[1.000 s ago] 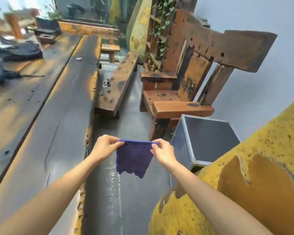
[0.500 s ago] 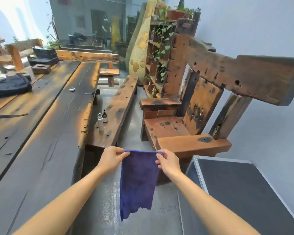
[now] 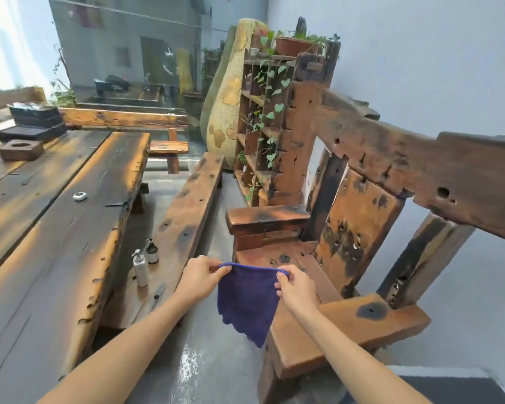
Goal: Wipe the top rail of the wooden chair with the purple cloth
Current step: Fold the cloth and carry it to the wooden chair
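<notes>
A purple cloth (image 3: 247,298) hangs stretched between my two hands in front of the chair. My left hand (image 3: 200,277) pinches its upper left corner and my right hand (image 3: 293,284) pinches its upper right corner. The heavy wooden chair (image 3: 359,225) stands to the right, its seat just behind the cloth. Its top rail (image 3: 405,167) is a thick, worn plank running from the middle of the view to the right edge, well above and to the right of both hands.
A long wooden table (image 3: 70,228) fills the left side, with a low bench (image 3: 181,225) beside it carrying two small bottles (image 3: 142,266). A plant shelf (image 3: 263,126) stands behind the chair. A dark box (image 3: 449,386) sits at the bottom right. Grey floor lies between bench and chair.
I have moved closer to the chair, which now looms larger and nearer. The cloth stays pinched between both hands and hangs shorter than half a second ago.
</notes>
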Action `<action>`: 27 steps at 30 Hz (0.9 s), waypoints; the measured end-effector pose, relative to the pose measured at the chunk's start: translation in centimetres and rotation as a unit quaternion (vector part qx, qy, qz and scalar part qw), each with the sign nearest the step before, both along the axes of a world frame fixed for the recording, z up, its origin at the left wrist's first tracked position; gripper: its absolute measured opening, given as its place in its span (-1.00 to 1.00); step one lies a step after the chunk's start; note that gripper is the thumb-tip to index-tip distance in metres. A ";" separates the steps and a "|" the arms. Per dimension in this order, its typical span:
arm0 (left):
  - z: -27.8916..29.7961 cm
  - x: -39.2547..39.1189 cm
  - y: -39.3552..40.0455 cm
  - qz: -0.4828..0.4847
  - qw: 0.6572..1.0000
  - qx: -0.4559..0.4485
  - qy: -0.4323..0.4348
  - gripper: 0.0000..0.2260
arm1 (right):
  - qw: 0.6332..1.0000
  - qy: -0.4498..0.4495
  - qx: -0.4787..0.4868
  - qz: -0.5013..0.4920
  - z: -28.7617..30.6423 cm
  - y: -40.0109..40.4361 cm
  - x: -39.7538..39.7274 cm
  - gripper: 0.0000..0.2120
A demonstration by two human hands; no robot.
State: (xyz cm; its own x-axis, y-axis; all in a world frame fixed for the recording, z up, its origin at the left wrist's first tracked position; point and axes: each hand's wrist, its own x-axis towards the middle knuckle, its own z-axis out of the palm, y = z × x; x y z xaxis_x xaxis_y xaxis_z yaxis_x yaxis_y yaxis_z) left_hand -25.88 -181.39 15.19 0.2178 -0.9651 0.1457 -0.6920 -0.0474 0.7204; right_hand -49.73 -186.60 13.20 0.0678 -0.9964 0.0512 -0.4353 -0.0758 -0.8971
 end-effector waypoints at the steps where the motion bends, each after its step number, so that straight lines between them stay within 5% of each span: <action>1: 0.0 0.7 -2.3 -0.005 1.000 -0.001 0.000 -0.66 | 1.000 -0.003 -0.003 0.000 0.2 -2.1 0.6 -0.86; 19: 4.6 9.0 -45.7 -0.137 0.988 -0.030 -0.065 -0.76 | 0.995 -0.024 -0.014 -0.096 3.5 -39.8 7.5 -0.88; 27: 4.0 7.6 -65.7 -0.138 0.989 -0.041 0.028 -0.80 | 0.992 -0.048 -0.060 -0.099 4.5 -57.1 7.5 -0.85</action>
